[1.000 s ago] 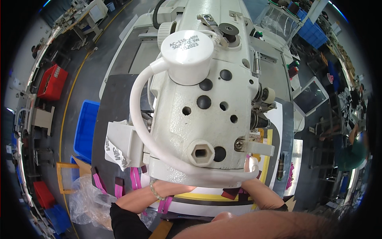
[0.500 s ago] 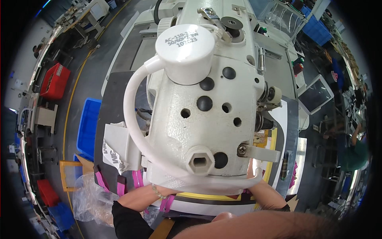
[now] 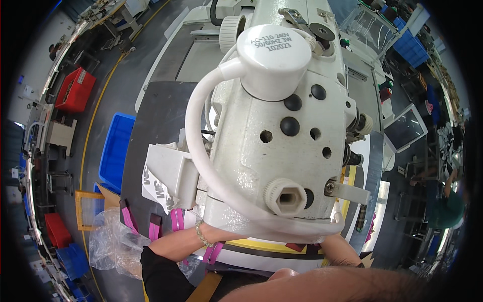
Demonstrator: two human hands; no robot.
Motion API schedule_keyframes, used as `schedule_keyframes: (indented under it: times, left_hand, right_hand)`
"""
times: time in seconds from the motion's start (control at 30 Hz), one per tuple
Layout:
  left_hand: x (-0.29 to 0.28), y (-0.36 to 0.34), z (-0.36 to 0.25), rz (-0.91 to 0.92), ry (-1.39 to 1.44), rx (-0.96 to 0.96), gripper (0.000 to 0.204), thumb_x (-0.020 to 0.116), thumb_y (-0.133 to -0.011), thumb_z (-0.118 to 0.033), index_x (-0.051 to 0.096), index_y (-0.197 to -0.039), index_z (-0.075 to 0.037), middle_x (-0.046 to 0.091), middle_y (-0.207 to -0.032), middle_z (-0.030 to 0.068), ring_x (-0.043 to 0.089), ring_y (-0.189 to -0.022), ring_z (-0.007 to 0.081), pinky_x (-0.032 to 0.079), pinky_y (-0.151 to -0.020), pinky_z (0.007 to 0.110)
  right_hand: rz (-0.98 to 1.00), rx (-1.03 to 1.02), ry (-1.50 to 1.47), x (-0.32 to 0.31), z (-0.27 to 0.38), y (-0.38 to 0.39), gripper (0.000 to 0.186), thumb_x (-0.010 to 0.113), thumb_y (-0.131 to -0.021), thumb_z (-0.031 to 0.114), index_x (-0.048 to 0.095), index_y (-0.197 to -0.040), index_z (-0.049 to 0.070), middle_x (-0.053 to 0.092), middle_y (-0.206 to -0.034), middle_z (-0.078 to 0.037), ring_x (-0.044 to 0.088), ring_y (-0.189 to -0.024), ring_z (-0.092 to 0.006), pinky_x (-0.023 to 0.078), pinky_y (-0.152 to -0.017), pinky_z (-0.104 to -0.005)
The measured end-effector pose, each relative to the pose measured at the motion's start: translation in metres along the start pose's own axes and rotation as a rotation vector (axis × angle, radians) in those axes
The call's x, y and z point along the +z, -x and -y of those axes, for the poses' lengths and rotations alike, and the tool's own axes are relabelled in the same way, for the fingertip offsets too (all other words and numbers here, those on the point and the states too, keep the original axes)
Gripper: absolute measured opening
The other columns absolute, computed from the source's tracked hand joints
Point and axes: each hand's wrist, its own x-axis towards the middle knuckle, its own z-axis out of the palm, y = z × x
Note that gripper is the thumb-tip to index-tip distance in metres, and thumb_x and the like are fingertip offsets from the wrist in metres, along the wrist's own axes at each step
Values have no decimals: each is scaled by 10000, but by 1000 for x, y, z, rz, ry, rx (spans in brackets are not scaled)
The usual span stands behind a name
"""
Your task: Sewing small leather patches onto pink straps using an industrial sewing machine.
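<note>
the white sewing machine head (image 3: 261, 166) fills the middle, with a round white lamp (image 3: 275, 63) on top of it and a curved white tube (image 3: 195, 131) looping down its left flank to its near end. the left hand (image 3: 226, 234), a beaded bracelet (image 3: 203, 235) at its wrist, slips beneath the near end of the machine head; its fingers are hidden, so i cannot tell whether they grip or lie loose. the right forearm (image 3: 338, 250) goes in at the machine head's near right corner; the right hand is covered, its fingers likewise impossible to judge. magenta zipper strips (image 3: 154, 231) with dark ends lie left of the machine head's near end, one pair by the left wrist. a yellow strip (image 3: 261, 244) runs just in front of the machine head, a dark red piece (image 3: 296, 247) beside it. a blue bin (image 3: 116, 151) stands farther left of the machine head, a screen (image 3: 404, 128) off to its right.
</note>
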Motion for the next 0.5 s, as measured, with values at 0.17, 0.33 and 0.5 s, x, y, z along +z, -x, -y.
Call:
schedule_keyframes:
  times: [0.17,0.33,0.5]
  left_hand:
    - [0,0,8,21,28,-11,204,578,-743,-140,632,-931,-80,617,-798,9,626,-712,170,501,-490,322]
    - [5,-3,12,71,70,-7,228,567,-772,-146,608,-986,-77,608,-863,19,612,-776,174,493,-560,330]
    - [8,-6,17,120,104,1,253,556,-800,-153,584,-1040,-74,598,-928,30,599,-840,178,485,-629,337]
  right_hand:
    - [-39,-79,50,3,-7,3,236,657,-817,68,662,-1049,23,676,-1012,-121,641,-944,-289,511,-824,-356]
    - [-30,297,-299,8,-4,15,378,644,-780,47,626,-1157,60,647,-1134,-118,616,-1046,-249,495,-867,-356]
    - [123,-22,136,2,-10,13,417,590,-791,97,605,-1208,82,612,-1238,-75,560,-1165,-236,446,-962,-371]
